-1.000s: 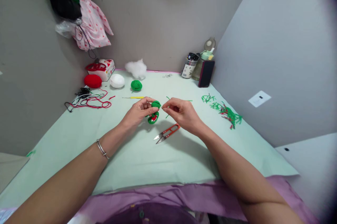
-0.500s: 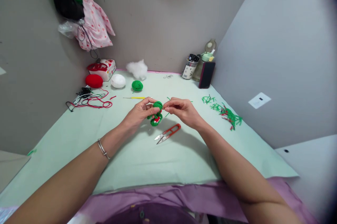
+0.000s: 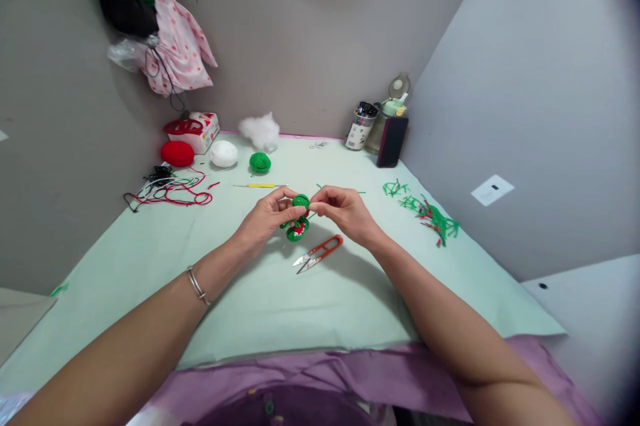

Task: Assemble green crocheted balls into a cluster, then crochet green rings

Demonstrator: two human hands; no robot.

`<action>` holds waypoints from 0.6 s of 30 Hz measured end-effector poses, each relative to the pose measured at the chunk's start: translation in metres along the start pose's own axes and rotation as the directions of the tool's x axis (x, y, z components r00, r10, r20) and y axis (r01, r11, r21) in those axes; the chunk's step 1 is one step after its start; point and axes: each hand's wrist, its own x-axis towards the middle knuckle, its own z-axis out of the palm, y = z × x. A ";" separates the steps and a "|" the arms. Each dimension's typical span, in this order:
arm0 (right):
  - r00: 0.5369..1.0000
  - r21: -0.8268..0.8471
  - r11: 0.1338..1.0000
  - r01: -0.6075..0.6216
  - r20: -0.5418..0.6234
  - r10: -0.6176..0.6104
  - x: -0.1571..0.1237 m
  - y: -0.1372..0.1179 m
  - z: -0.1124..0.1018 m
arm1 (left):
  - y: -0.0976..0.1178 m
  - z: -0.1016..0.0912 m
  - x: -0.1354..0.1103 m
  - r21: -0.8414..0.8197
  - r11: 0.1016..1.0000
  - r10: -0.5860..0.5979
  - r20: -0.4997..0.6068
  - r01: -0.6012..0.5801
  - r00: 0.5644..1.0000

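Observation:
My left hand (image 3: pixel 267 216) is closed round a small crocheted figure (image 3: pixel 297 231), green with red and white parts, held just above the table. Its thumb lies across the front and hides some of the piece. Against the figure's right side, the thumb and forefinger of my right hand (image 3: pixel 345 213) are pinched together; what sits between those fingertips is too small to make out. A thin green strand shows near them. Below both hands lie thread snips (image 3: pixel 319 254) with an orange-red handle, blades pointing left. A yellow-handled crochet hook (image 3: pixel 261 186) rests beyond my left hand.
At the back are a red yarn ball (image 3: pixel 177 154), a white ball (image 3: pixel 224 154), a green ball (image 3: pixel 260 163) and white stuffing (image 3: pixel 260 131). Tangled yarn (image 3: pixel 173 196) lies left, green and red scraps (image 3: pixel 433 219) right. A phone (image 3: pixel 393 142) leans near a pen cup (image 3: pixel 361 126).
My right fingertips have come slightly closer, up against the figure's side. My left hand keeps its grip. The whole view has shifted very slightly.

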 end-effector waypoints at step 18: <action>0.999 -0.260 0.965 0.045 0.007 -0.045 -0.003 -0.004 -0.005 | 0.000 0.003 -0.001 0.145 0.982 -0.131 0.077 0.119 0.988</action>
